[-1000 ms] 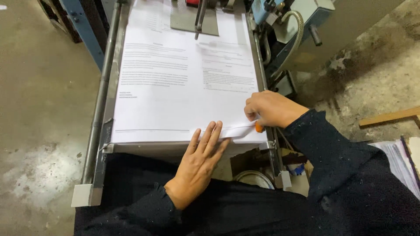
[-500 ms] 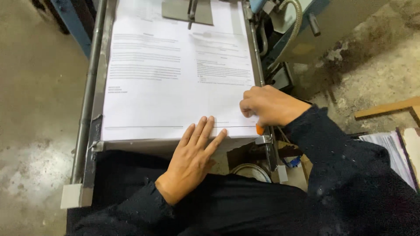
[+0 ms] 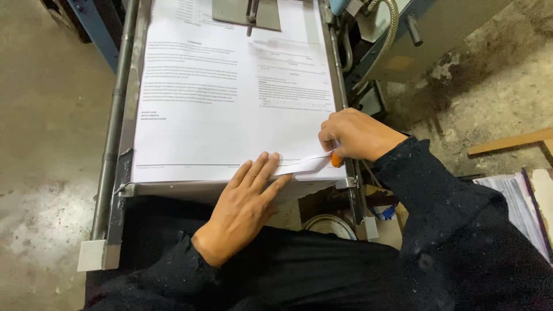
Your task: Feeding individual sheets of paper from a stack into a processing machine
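Paper stack [image 3: 230, 115] lies on the machine tray [image 3: 118, 173], just ahead of both hands. Left hand [image 3: 245, 204] rests flat, fingers spread on the near edge; right hand [image 3: 357, 135] pinches an orange tool [image 3: 336, 159] under a lifted corner. Best to keep the flat palm steady while lifting only that corner

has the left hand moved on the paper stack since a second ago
No, hardly. The left hand lies flat at the near edge of the paper stack, fingers by the lifted corner, as before; the small shift looks like camera movement.
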